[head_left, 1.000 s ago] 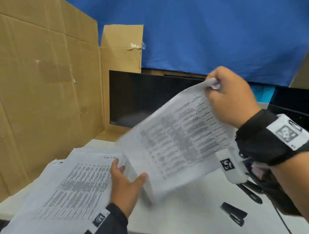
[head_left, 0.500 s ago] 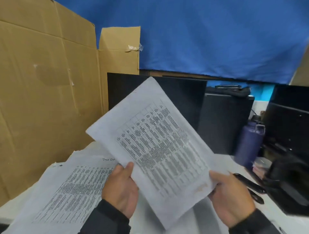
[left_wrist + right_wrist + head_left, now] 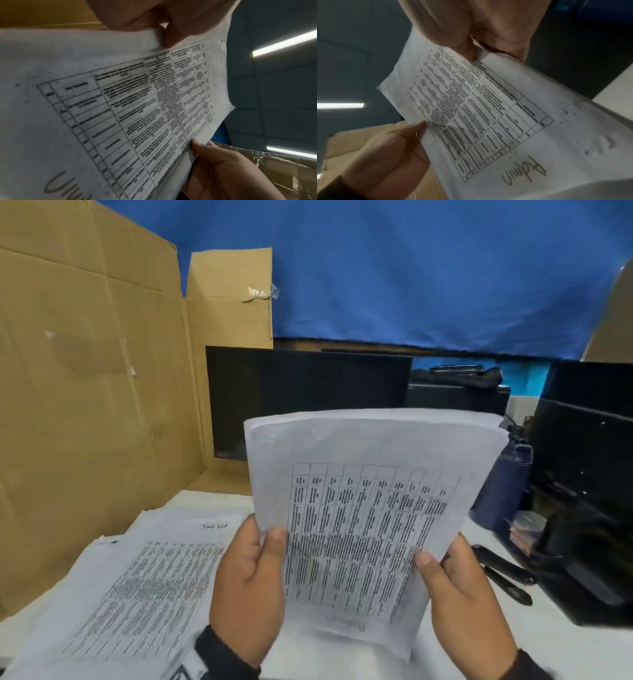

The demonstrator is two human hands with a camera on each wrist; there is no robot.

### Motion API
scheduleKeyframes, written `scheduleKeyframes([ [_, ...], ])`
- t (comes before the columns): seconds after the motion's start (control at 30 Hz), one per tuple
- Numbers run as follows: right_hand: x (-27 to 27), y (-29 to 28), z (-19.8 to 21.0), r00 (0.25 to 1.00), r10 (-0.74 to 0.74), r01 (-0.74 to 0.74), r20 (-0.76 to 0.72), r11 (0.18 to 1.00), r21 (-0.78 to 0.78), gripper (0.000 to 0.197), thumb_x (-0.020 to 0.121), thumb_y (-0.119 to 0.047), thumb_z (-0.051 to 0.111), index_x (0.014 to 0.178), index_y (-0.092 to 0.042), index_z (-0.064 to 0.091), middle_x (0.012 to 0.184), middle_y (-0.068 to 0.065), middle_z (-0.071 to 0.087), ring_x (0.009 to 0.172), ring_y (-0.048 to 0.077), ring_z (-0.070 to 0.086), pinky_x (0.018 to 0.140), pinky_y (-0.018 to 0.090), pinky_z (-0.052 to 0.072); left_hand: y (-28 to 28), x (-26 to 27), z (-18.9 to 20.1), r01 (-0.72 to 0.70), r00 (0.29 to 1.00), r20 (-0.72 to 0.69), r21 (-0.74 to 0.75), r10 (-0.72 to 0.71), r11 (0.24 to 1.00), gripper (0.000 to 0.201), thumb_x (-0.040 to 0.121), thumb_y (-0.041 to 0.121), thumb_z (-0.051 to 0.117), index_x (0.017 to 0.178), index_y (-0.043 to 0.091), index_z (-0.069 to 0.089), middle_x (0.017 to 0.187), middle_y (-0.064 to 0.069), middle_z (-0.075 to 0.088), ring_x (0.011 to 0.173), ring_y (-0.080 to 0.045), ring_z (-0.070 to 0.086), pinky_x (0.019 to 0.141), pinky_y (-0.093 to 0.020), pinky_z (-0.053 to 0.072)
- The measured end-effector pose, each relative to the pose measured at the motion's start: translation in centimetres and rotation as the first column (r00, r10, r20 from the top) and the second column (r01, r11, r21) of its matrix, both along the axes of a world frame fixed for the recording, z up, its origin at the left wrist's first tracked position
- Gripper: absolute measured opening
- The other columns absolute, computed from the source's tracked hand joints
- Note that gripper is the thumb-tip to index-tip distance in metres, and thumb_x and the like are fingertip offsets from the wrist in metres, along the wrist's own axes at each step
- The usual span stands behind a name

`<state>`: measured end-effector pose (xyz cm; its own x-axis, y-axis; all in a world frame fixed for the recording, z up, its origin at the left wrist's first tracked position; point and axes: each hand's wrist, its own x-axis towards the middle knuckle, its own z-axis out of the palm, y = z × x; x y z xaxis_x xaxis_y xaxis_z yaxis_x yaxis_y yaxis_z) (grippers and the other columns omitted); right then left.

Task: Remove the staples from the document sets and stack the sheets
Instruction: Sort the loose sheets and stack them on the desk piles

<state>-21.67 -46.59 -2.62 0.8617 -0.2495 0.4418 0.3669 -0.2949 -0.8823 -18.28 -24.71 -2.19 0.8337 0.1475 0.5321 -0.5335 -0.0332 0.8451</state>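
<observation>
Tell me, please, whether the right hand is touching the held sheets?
Touching. The head view shows the right hand pinching the held sheets at their right edge, thumb on the printed face; the left hand grips the opposite edge.

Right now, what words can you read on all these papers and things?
"Admin": handwritten on the held sheets, seen upside down in the right wrist view.
"Task List": handwritten atop the paper stack, blurry, my best reading.
Table print on both: too small and blurred to read.
</observation>
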Motion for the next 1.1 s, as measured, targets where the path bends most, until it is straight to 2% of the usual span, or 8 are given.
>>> scheduleKeyframes([
  [0.2,0.7,0.6,-2.2,0.997,-0.053,0.052,0.05,0.998,0.03,0.036,0.098,-0.004,0.053,0.119,-0.033,0.053,0.118,-0.019,0.069,0.108,0.002,0.065,0.09,0.034,0.052,-0.5,0.9,-2.3,0.051,0.998,-0.017,-0.094,-0.053,0.994,0.023,0.093,0.044,0.053,0.11,0.048,0.067,0.11,0.009,0.077,0.109,-0.023,0.07,0.095,-0.051,0.054],
  [0.33,1.1,1.8,-3.9,1.0,0.018,-0.016,-0.013,0.99,0.142,0.048,0.1,-0.002,0.052,0.11,-0.049,0.055,0.116,-0.011,0.071,0.108,0.009,0.067,0.094,0.036,0.051,-0.8,1.6,-4.7,0.064,0.987,-0.128,-0.231,-0.096,0.971,0.035,0.083,0.055,0.06,0.115,0.041,0.066,0.116,-0.003,0.076,0.114,-0.036,0.068,0.1,-0.07,0.048],
  [0.43,0.4,2.7,-3.7,0.997,0.082,-0.083,0.016,0.977,0.194,0.029,0.097,-0.024,0.051,0.118,-0.043,0.053,0.114,-0.019,0.07,0.106,-0.001,0.065,0.088,0.022,0.047,-0.6,2.1,-5.0,0.023,0.988,-0.146,-0.194,-0.052,0.981,0.034,0.085,0.056,0.054,0.114,0.042,0.065,0.114,0.002,0.076,0.114,-0.029,0.069,0.102,-0.066,0.048],
  [0.5,0.1,2.8,-3.3,0.992,0.117,-0.123,0.044,0.973,0.196,0.041,0.088,-0.031,0.045,0.128,-0.037,0.048,0.116,-0.023,0.069,0.108,-0.006,0.062,0.085,0.014,0.046,-0.4,2.6,-5.1,0.016,0.989,-0.14,-0.169,-0.04,0.985,0.034,0.086,0.055,0.051,0.114,0.042,0.065,0.113,0.006,0.077,0.114,-0.024,0.069,0.103,-0.063,0.048],
  [0.63,0.3,2.4,-3.2,0.987,0.158,-0.161,0.03,0.968,0.191,0.047,0.087,-0.031,0.045,0.133,-0.04,0.045,0.122,-0.021,0.067,0.114,-0.003,0.061,0.091,0.024,0.043,0.0,3.4,-5.6,0.078,0.977,-0.177,-0.241,-0.123,0.967,0.043,0.08,0.058,0.058,0.119,0.041,0.066,0.121,0.003,0.075,0.122,-0.027,0.065,0.109,-0.064,0.044],
  [0.77,0.5,2.5,-3.0,0.988,0.15,-0.139,-0.046,0.97,0.2,0.037,0.094,-0.022,0.059,0.109,-0.055,0.055,0.112,-0.018,0.07,0.104,-0.001,0.065,0.089,0.031,0.045,0.3,4.0,-6.5,0.232,0.916,-0.27,-0.252,-0.298,0.94,0.044,0.074,0.059,0.064,0.116,0.048,0.068,0.125,0.001,0.074,0.125,-0.027,0.064,0.116,-0.06,0.038],
  [0.97,0.7,2.4,-3.1,0.995,0.026,0.003,-0.096,0.957,0.29,0.043,0.102,-0.003,0.044,0.111,-0.04,0.064,0.095,-0.028,0.074,0.087,-0.013,0.066,0.076,0.01,0.049,0.6,4.2,-7.2,0.176,0.916,-0.324,-0.21,-0.238,0.962,0.033,0.084,0.049,0.059,0.115,0.052,0.07,0.123,0.007,0.076,0.122,-0.021,0.067,0.113,-0.058,0.043],
  [1.1,1.0,2.2,-3.3,0.994,-0.055,0.079,-0.096,0.96,0.268,0.038,0.102,-0.007,0.049,0.108,-0.039,0.068,0.101,-0.022,0.075,0.094,-0.004,0.069,0.082,0.025,0.049,1.0,4.1,-7.4,0.158,0.914,-0.332,-0.238,-0.234,0.958,0.022,0.095,0.033,0.064,0.11,0.044,0.076,0.118,0.002,0.078,0.118,-0.025,0.069,0.11,-0.059,0.046],
])
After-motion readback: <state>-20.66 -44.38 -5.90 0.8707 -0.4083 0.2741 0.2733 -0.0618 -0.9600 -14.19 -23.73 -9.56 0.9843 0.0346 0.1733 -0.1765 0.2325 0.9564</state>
